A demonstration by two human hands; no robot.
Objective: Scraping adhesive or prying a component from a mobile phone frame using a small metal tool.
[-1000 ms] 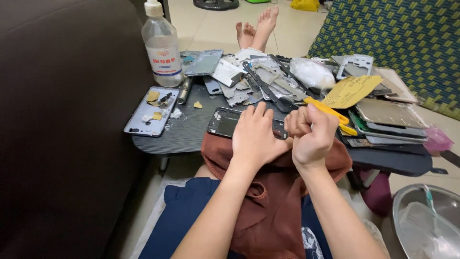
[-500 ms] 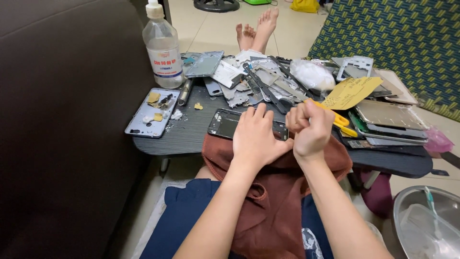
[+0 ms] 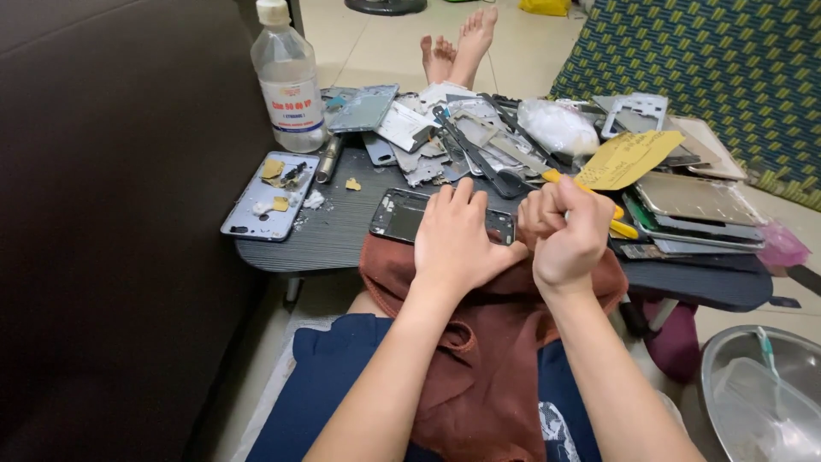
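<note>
A dark phone frame lies at the near edge of a small dark table. My left hand lies flat on the frame's middle and pins it down. My right hand is a fist around a yellow-handled tool, right beside the frame's right end. The tool's tip is hidden behind my fingers. A reddish-brown cloth hangs from the table edge over my lap.
A clear liquid bottle stands at the table's back left. A phone back cover holds small parts. Several phone parts, panels and a yellow card crowd the back and right. A steel bowl sits on the floor. Someone's bare feet rest beyond.
My right fist has twisted slightly and the yellow tool now points more to the right. My left hand still presses on the frame.
</note>
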